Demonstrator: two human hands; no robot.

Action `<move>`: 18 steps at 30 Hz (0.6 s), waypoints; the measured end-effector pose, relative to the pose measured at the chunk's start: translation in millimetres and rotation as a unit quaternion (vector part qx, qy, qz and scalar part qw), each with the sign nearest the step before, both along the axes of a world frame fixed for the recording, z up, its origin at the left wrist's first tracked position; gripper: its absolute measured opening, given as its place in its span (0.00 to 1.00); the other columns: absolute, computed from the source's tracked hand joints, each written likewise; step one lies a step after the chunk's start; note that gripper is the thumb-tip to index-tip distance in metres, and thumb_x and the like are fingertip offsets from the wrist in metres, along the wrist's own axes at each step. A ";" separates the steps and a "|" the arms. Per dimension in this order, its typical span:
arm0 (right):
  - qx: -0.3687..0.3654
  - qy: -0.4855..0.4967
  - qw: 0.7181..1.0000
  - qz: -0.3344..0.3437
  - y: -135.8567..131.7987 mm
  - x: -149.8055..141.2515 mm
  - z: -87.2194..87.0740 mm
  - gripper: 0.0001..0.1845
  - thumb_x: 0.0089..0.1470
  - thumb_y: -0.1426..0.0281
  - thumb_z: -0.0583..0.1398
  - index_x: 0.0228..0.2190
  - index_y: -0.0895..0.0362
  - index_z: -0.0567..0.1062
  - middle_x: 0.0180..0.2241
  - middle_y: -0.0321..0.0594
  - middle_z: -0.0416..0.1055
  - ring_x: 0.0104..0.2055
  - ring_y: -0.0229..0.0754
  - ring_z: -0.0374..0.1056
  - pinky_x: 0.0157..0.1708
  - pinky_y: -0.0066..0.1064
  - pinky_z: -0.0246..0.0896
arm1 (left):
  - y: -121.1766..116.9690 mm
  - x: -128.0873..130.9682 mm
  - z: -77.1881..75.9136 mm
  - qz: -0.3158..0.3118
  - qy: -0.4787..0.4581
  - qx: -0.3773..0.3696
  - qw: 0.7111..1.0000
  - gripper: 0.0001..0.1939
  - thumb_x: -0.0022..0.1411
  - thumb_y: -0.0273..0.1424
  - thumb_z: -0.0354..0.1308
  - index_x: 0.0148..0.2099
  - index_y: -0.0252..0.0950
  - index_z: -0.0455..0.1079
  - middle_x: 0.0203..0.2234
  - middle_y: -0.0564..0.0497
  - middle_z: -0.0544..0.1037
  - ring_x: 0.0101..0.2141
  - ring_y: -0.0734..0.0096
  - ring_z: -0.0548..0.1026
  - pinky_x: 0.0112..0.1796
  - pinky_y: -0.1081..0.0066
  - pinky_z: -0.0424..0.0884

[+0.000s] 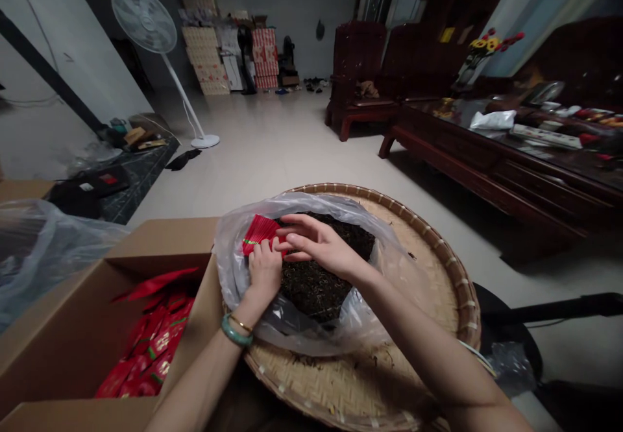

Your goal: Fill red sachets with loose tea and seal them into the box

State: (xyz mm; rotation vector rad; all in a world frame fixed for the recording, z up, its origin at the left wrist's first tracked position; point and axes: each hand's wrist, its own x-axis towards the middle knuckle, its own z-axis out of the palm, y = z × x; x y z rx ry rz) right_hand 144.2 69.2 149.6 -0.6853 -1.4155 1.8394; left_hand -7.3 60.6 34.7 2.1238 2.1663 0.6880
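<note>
A round woven tray [350, 390] of pale bamboo strips, its raised rim bound at intervals, lies below the forearms; left of the tray stands an open corrugated cardboard box [53, 335] with glossy red packets [158, 344] heaped inside. The left hand [265, 266], above a smooth green bangle [235, 332] and a thin gold-coloured one, pinches a flat, ribbed red sachet [261, 229] over the tray's left part. The right hand [324, 244] has its fingers loosely spread just beside it; whether they touch it is hard to tell. Beneath both, on the tray, a crinkled translucent plastic bag [230, 260] gapes around dark, crumbly, leaf-like matter [311, 292]. Beyond the tray to the right stands a polished dark-wood table [467, 159]; beyond it to the left, a slim white fan [145, 20] with a round cage, and farther off, stacked boxy cartons [202, 49].
</note>
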 end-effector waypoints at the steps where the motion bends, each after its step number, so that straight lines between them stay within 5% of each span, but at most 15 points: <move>1: -0.004 -0.022 0.999 -0.026 4.4 6.1 -12.8 0.21 0.51 0.63 0.61 0.46 0.55 0.67 0.44 0.43 0.71 0.41 0.40 0.72 0.38 0.31 0.71 | 1.5 -0.1 -0.8 0.013 0.003 -0.006 1.000 0.19 0.61 0.23 0.44 0.51 0.28 0.68 0.39 0.33 0.71 0.43 0.48 0.68 0.42 0.56 0.61; 4: 0.008 -0.140 0.985 -0.103 14.9 33.8 -65.7 0.15 0.53 0.65 0.59 0.42 0.57 0.69 0.38 0.42 0.73 0.37 0.38 0.73 0.36 0.32 0.71 | 4.1 -3.8 -3.6 0.015 0.010 -0.022 1.000 0.20 0.58 0.21 0.45 0.51 0.27 0.68 0.37 0.33 0.73 0.40 0.50 0.71 0.41 0.59 0.62; 8: 0.178 -0.308 0.921 -0.160 13.3 61.7 -115.3 0.15 0.51 0.71 0.59 0.43 0.58 0.71 0.40 0.44 0.72 0.39 0.42 0.70 0.41 0.38 0.68 | 5.4 -10.5 -6.1 -0.034 -0.051 -0.046 0.997 0.14 0.56 0.26 0.53 0.44 0.32 0.73 0.33 0.40 0.77 0.37 0.55 0.73 0.40 0.63 0.64; 13: 0.385 -0.311 0.843 -0.210 4.6 59.3 -108.7 0.29 0.54 0.69 0.58 0.57 0.56 0.59 0.56 0.50 0.60 0.58 0.47 0.57 0.56 0.44 0.55 | -1.2 3.0 -0.1 -0.054 -0.294 -0.081 0.951 0.11 0.49 0.37 0.63 0.33 0.35 0.77 0.27 0.48 0.79 0.31 0.60 0.74 0.35 0.69 0.66; 18: 0.451 -0.321 0.796 -0.245 -1.2 51.4 -101.1 0.27 0.59 0.69 0.53 0.59 0.55 0.56 0.52 0.49 0.65 0.55 0.45 0.60 0.54 0.40 0.59 | -13.4 26.1 3.1 -0.064 -0.437 -0.111 0.890 0.12 0.45 0.38 0.66 0.23 0.33 0.73 0.17 0.55 0.73 0.21 0.72 0.68 0.26 0.75 0.62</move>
